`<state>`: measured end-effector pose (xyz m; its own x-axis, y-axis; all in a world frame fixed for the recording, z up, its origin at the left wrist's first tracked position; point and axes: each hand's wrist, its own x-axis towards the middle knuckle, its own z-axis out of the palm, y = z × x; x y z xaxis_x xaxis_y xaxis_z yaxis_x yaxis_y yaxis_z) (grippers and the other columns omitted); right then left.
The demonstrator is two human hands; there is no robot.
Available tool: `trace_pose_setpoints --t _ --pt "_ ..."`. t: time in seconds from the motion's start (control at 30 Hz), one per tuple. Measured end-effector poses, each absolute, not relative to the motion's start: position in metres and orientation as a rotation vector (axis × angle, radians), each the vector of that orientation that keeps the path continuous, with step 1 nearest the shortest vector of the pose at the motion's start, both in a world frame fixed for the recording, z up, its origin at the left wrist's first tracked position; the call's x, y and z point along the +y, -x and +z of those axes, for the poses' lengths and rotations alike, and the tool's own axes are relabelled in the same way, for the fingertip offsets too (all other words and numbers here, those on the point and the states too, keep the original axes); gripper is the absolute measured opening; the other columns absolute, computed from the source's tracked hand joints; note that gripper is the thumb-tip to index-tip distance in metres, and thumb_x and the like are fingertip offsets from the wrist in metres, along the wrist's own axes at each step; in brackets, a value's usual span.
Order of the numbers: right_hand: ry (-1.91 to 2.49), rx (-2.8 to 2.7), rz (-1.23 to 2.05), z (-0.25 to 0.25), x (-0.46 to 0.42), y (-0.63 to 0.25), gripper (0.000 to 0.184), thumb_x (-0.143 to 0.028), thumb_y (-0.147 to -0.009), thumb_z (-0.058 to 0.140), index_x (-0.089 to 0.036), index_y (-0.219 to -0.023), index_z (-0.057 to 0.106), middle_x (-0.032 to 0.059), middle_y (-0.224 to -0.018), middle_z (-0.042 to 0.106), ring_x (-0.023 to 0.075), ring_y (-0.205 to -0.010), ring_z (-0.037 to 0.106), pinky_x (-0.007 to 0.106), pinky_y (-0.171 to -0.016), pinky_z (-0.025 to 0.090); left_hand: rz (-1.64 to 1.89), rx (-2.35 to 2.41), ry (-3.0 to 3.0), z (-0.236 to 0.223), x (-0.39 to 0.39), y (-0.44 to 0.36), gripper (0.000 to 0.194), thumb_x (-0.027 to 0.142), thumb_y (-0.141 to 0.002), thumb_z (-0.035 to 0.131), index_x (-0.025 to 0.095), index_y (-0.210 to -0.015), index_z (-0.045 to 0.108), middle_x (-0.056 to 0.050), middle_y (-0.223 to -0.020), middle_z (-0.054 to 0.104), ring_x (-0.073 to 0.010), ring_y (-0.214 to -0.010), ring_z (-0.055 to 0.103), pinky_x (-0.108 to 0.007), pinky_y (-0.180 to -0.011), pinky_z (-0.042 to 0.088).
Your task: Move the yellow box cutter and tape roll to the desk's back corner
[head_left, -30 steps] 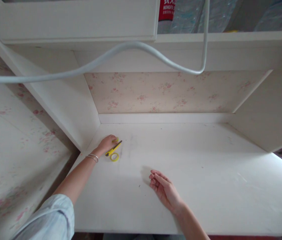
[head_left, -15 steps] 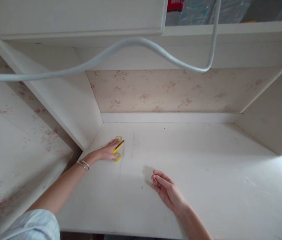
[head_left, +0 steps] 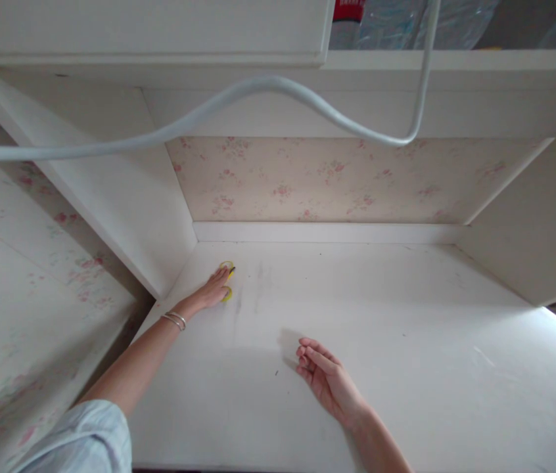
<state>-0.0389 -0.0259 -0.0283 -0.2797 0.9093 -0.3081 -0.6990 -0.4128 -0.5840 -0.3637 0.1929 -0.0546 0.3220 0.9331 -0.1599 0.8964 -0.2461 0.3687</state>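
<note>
My left hand [head_left: 213,290] reaches to the back left corner of the white desk [head_left: 406,341]. Its fingers lie flat on top of small yellow items [head_left: 229,295]; only a yellow ring edge and a dark tip show past the fingers. Two thin bangles [head_left: 174,320] sit on that wrist. My right hand [head_left: 326,376] rests on the desk near the middle, palm turned up, fingers loosely apart and holding nothing.
A white cable [head_left: 278,85] hangs in a loop across the upper view. White side panels [head_left: 125,203] wall the desk left and right, with floral wallpaper [head_left: 327,177] behind. A shelf [head_left: 455,59] above holds wrapped goods.
My left hand has slid the yellow items a little toward the back corner and now covers most of them. My right hand has stayed where it was.
</note>
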Motion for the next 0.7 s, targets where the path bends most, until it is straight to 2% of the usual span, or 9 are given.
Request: trace_pose_setpoints --t 0.2,0.37,0.47,0.6,0.67,0.7 --pt "0.745 -0.398 1.864 -0.028 -0.025 0.04 0.021 -0.025 -0.08 0.067 -0.017 -0.099 0.064 0.0027 -0.087 0.063 0.0093 -0.073 0.057 0.025 -0.073 0.048 0.197 1.697 -2.167 -0.055 0.22 0.367 0.075 0.022 -0.075 0.038 0.0 -0.143 0.015 -0.018 -0.151 0.011 -0.0289 -0.14 0.005 -0.043 -0.114 0.011" --pt "0.753 -0.384 1.865 -0.029 -0.025 0.04 0.021 -0.025 -0.081 0.066 -0.017 -0.1 0.064 0.0027 -0.087 0.063 0.0097 -0.073 0.057 0.025 -0.073 0.047 0.268 1.735 -2.151 -0.048 0.235 0.367 0.077 0.02 -0.069 0.042 0.006 -0.143 0.023 -0.015 -0.149 0.024 -0.029 -0.139 0.014 -0.042 -0.113 0.016" --pt "0.773 -0.393 1.855 -0.03 -0.024 0.04 0.023 -0.028 -0.079 0.068 -0.018 -0.099 0.064 0.0025 -0.088 0.063 0.01 -0.073 0.057 0.026 -0.073 0.046 0.339 1.761 -2.153 -0.041 0.234 0.365 0.074 0.02 -0.069 0.043 0.008 -0.141 0.028 -0.014 -0.148 0.027 -0.0295 -0.139 0.015 -0.044 -0.113 0.016" --pt "0.828 -0.619 1.825 -0.017 -0.031 0.04 0.021 -0.036 -0.078 0.068 -0.018 -0.089 0.067 0.0022 -0.08 0.062 0.0113 -0.071 0.054 0.026 -0.072 0.042 0.505 1.769 -2.213 -0.028 0.206 0.35 0.062 0.016 -0.075 0.039 0.011 -0.136 0.036 -0.011 -0.149 0.026 -0.024 -0.14 0.015 -0.041 -0.115 0.012" --pt "0.875 -0.908 1.862 -0.002 -0.047 0.037 0.023 -0.042 -0.075 0.069 -0.019 -0.078 0.068 0.0032 -0.073 0.061 0.014 -0.069 0.054 0.028 -0.069 0.041 0.613 1.748 -2.246 -0.024 0.178 0.333 0.05 0.014 -0.079 0.035 0.013 -0.129 0.045 -0.009 -0.145 0.033 -0.0192 -0.137 0.023 -0.035 -0.115 0.016" --pt "0.892 -1.054 1.92 0.007 -0.059 0.035 0.024 -0.045 -0.072 0.071 -0.021 -0.075 0.068 0.0044 -0.073 0.063 0.0166 -0.069 0.055 0.03 -0.068 0.042 0.74 1.679 -2.263 -0.022 0.161 0.323 0.044 0.014 -0.08 0.036 0.014 -0.121 0.051 -0.009 -0.138 0.042 -0.0186 -0.132 0.032 -0.034 -0.113 0.021"
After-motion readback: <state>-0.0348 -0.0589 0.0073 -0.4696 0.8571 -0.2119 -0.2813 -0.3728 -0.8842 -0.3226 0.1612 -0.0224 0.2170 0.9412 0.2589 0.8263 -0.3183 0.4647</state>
